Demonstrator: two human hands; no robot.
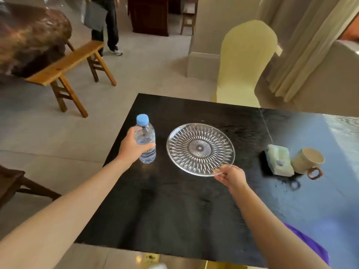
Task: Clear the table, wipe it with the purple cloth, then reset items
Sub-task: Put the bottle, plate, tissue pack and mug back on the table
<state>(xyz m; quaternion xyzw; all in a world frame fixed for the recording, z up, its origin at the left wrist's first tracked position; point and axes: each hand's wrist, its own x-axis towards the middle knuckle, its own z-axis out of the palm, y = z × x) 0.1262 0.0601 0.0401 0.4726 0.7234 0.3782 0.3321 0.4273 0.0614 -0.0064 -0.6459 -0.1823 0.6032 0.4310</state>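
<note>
Dark, glossy table fills the lower centre of the head view, set on a pale tiled floor with a cream-covered chair at its far edge and a wooden bench well apart at the left. Glass plate, cut with a radiating pattern, lies flat near mid-table; the right hand pinches its near rim, thumb over the edge and the other fingers under it, so the plate extends away from the hand toward the far side. Water bottle, upright with a blue cap, stands just left of the plate near the table's left edge; the left hand is wrapped around its body from the left. Each hand is thus on the item nearer to it. Tissue pack and mug, touching, sit unheld at the right. Purple cloth shows at the near right edge, beside the right forearm. Whether this is clearing or resetting cannot be judged.
</note>
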